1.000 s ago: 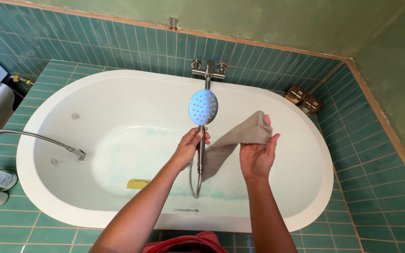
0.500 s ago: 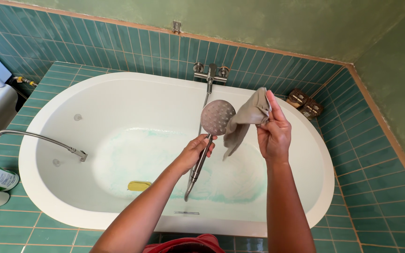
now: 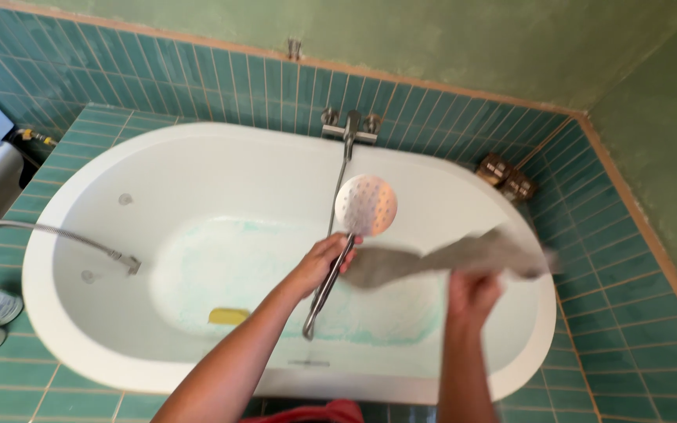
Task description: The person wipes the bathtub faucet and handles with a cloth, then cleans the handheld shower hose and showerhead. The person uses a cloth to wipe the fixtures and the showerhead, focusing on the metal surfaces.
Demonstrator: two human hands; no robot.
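Two hands are over the white bathtub [image 3: 72, 196] in the middle of the frame, and we see both from above. Our left hand [image 3: 324, 261] is closed around the thin metal handle of the shower head [image 3: 365, 205], just below the round disc; the disc is lifted above the hand and its face with small holes is turned up toward us, and the handle goes down and to the left from our fingers. Our right hand [image 3: 473, 291], at lower right of centre, holds a grey cloth [image 3: 440, 258]; the hand is blurred, so we cannot tell how tightly the fingers are closed, but the cloth is in it. The cloth stretches almost level from near the left hand across to the right rim of the tub, and it is blurred too. At the upper centre a metal faucet [image 3: 349, 125] stands on the tiled wall. A metal hose [image 3: 56, 235] lies over the left rim into the tub. A yellow sponge [image 3: 229, 316] lies on the tub floor, lower left of the hands, well apart from them.
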